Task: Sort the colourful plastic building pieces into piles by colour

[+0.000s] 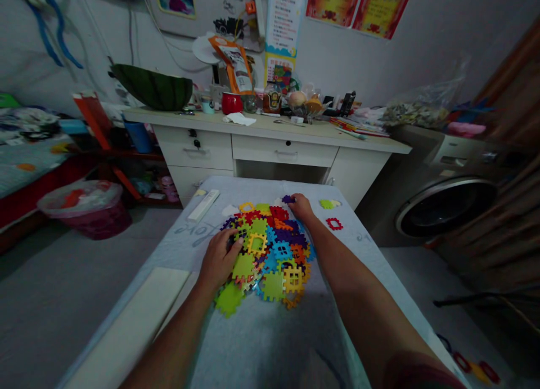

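Observation:
A heap of colourful interlocking plastic building pieces [273, 285] lies on the cloth-covered table, in green, yellow, red, orange, blue and purple. At its left edge rests my left hand [218, 258], thumb and fingers apart, touching green and dark purple pieces. My right hand [301, 207] is at the far right edge of the heap, its fingertips pinching a small purple piece [288, 199]. Right of that hand, apart from the heap, are a red square frame piece [334, 224] and a green piece [326, 204].
A white remote-like strip [204, 205] lies at the table's far left, and a long white board [139, 316] along its left side. Beyond stands a cluttered white desk [287, 135], with a washing machine [439, 192] to the right. A lined pink bin [86, 209] stands left.

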Motion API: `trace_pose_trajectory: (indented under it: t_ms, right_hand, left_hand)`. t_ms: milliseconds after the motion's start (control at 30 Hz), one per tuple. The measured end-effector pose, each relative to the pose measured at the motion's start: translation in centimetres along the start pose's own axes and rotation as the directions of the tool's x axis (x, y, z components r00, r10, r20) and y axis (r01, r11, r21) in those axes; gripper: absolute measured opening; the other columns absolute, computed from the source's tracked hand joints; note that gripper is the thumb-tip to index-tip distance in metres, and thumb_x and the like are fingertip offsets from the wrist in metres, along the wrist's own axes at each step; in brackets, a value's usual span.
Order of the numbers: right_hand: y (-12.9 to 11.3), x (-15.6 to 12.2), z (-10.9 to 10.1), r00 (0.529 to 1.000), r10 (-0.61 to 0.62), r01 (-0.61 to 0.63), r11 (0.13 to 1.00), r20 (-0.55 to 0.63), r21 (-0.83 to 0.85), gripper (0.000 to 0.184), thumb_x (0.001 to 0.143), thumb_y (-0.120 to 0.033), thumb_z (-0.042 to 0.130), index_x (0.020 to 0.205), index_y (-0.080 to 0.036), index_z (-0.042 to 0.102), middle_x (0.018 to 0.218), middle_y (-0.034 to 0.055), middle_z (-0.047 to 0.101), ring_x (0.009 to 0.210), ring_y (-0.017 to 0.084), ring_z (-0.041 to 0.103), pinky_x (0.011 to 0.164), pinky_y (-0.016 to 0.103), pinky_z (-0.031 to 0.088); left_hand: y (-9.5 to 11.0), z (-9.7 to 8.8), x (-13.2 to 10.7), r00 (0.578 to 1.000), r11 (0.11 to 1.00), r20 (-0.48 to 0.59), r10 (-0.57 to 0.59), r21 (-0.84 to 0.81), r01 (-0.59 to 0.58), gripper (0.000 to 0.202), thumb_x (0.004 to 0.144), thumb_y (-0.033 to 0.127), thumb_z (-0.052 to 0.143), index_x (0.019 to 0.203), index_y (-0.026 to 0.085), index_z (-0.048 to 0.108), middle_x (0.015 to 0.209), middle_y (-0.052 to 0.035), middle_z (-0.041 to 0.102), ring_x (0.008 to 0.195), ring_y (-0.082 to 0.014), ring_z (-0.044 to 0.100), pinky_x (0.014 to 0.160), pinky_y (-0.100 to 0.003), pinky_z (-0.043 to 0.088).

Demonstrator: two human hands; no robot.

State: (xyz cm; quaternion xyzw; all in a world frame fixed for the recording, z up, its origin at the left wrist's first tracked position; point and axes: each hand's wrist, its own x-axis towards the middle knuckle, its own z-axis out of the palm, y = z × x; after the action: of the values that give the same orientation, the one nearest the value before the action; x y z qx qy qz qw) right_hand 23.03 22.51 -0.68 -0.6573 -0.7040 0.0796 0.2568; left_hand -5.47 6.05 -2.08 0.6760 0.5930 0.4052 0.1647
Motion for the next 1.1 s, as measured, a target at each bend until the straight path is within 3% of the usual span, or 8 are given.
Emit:
trace_pose_trajectory:
  t_ms: [133,267,467,633,733,833,900,1100]
  right_hand:
    - [-0.2,-0.5,0.1,1.0,-0.02,0.02,0.999,-0.003,0.039,0.025,0.081,-0.012,0.056,0.104,-0.015,0.066,0.115,0.0119,0.064,0.112,0.022,0.056,0.099,0.033,0.039]
    - [-1.0,-1.1,0.3,0.992,-0.104,0.096,0.989,0.068,0.115,0.026,0.089,-0.019,0.047,0.109,-0.019,0.065,0.111,0.0063,0.067,0.105,0.017,0.059,0.096,0.028,0.043]
    - [-2.5,-2.4,0.8,0.939,-0.202,0.125,0.955,0.279,0.271,0.038,0.085,-0.016,0.047,0.121,-0.019,0.061,0.114,0.0043,0.068,0.099,0.017,0.061,0.091,0.028,0.045]
    - [-3.8,-3.5,-0.4,0.864,-0.285,0.145,0.93,0.414,0.339,0.037,0.081,-0.013,0.049,0.112,-0.02,0.067,0.104,0.0014,0.07,0.092,0.016,0.061,0.086,0.026,0.046]
    - [-4.7,-3.4,-0.9,0.861,-0.285,0.15,0.934,0.421,0.326,0.033,0.081,-0.014,0.046,0.105,-0.017,0.07,0.096,0.0028,0.07,0.086,0.016,0.061,0.084,0.027,0.046]
    - [-5.9,-2.4,-0.7,0.899,-0.241,0.148,0.953,0.365,0.265,0.031,0.085,-0.018,0.045,0.103,-0.015,0.07,0.102,0.007,0.07,0.095,0.019,0.061,0.089,0.03,0.045]
    - [-6.8,-1.4,0.0,0.907,-0.234,0.152,0.957,0.349,0.247,0.033,0.089,-0.021,0.044,0.112,-0.014,0.067,0.115,0.0095,0.067,0.107,0.021,0.059,0.096,0.032,0.042]
    - [-8.5,0.8,2.7,0.873,-0.258,0.155,0.951,0.413,0.268,0.044,0.092,-0.037,0.049,0.129,-0.014,0.058,0.136,0.013,0.056,0.127,0.024,0.049,0.111,0.035,0.032]
  left_hand:
    - [0.1,-0.1,0.0,1.0,1.0,0.003,-0.007,-0.001,0.007,0.044,0.087,0.052,0.045,0.112,0.021,0.062,0.118,-0.0087,0.063,0.115,-0.0256,0.055,0.103,-0.042,0.041]
    - [0.3,-0.2,0.1,1.0,1.0,0.007,-0.009,-0.009,0.009,0.044,0.087,0.053,0.045,0.112,0.02,0.062,0.117,-0.0092,0.063,0.114,-0.0259,0.055,0.103,-0.043,0.041]
    - [0.2,-0.1,-0.1,0.999,0.998,-0.014,-0.034,-0.055,0.033,0.044,0.087,0.052,0.048,0.116,0.022,0.06,0.118,-0.0086,0.063,0.114,-0.0258,0.054,0.102,-0.043,0.041]
    - [0.0,0.1,-0.2,0.996,0.992,-0.048,-0.071,-0.111,0.066,0.047,0.087,0.053,0.047,0.121,0.021,0.055,0.112,-0.0088,0.062,0.11,-0.0256,0.055,0.101,-0.045,0.041]
    - [0.1,0.0,-0.2,0.996,0.992,-0.069,-0.065,-0.108,0.057,0.045,0.087,0.053,0.047,0.116,0.02,0.057,0.105,-0.008,0.06,0.104,-0.0249,0.056,0.099,-0.045,0.042]
    - [0.2,-0.1,-0.1,0.994,0.994,-0.106,-0.038,-0.105,0.027,0.043,0.087,0.053,0.047,0.112,0.02,0.059,0.107,-0.0081,0.055,0.108,-0.0245,0.053,0.102,-0.045,0.041]
    - [0.2,-0.1,-0.1,0.99,0.995,-0.142,-0.022,-0.099,0.008,0.041,0.086,0.052,0.048,0.111,0.021,0.06,0.113,-0.0085,0.052,0.115,-0.0247,0.05,0.107,-0.045,0.037]
    - [-0.1,0.2,0.0,0.991,0.994,-0.129,-0.027,-0.112,0.013,0.039,0.087,0.048,0.048,0.115,0.022,0.057,0.126,-0.0095,0.048,0.126,-0.0253,0.045,0.112,-0.046,0.032]
